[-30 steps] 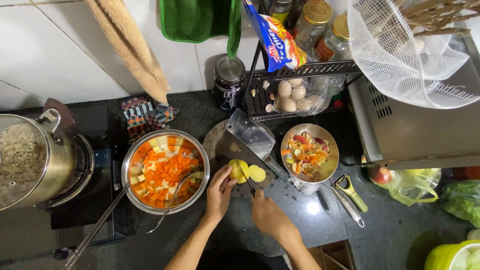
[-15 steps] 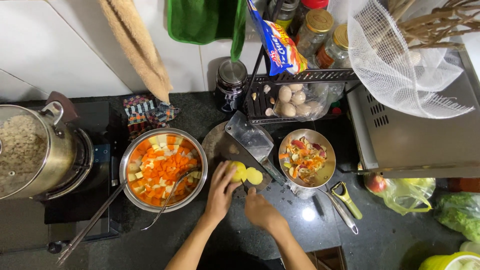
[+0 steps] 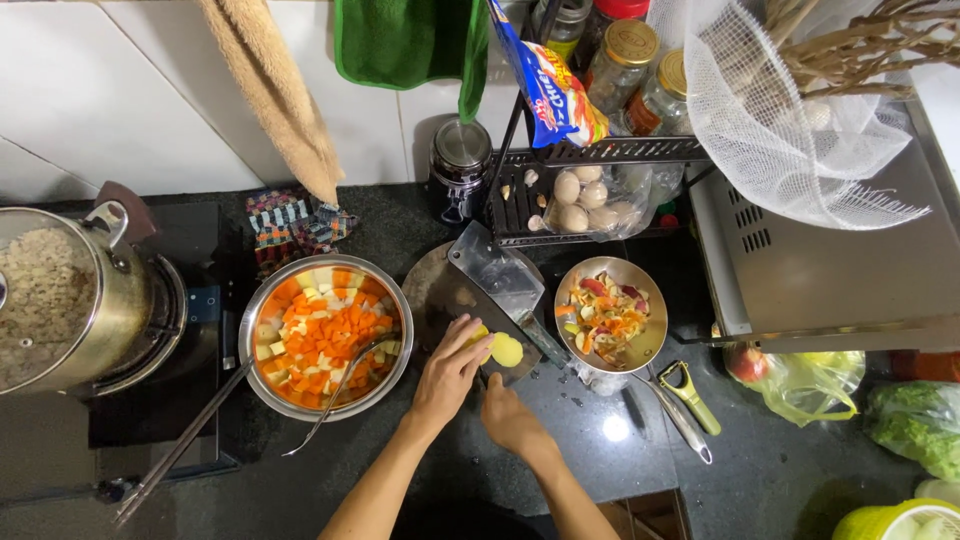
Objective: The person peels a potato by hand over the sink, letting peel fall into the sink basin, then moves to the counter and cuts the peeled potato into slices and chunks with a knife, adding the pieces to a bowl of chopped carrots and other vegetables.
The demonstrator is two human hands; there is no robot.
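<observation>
Pot (image 3: 60, 300) of pale grains sits far left on a dark cooktop (image 3: 150, 420), lid off. Next to it we see a steel bowl (image 3: 262, 385) full of diced orange and white vegetable cubes, a spoon handle (image 3: 330, 420) resting inside it and a long thin rod (image 3: 180, 450) leaning against its left rim. A patterned cloth (image 3: 290, 225) lies behind the bowl, under hanging tan and green towels.

Centre: a round dark cutting board (image 3: 440, 290) on the black desk (image 3: 600, 440), kept just beside the bowl, we judge so cut pieces move over easily. Our left hand (image 3: 450, 370) has its fingers curled down onto a peeled yellow potato (image 3: 500, 350) at the board's near edge, pinning it steady. Our right hand (image 3: 510, 420) is clenched just below the potato; we read it as gripping the cleaver (image 3: 500, 280), whose broad blade lies across the board above the potato, but the handle is mostly hidden so we cannot tell for sure.

Right of the board a smaller steel bowl (image 3: 650, 330) holds mixed peel scraps, close to the cutting spot. A green-handled peeler (image 3: 695, 400) lies just beside it. Behind, a wire rack (image 3: 600, 155) carries eggs (image 3: 580, 200) and jars. Far right: a grey appliance (image 3: 840, 260), bagged produce (image 3: 800, 370), leafy greens (image 3: 915, 420)
</observation>
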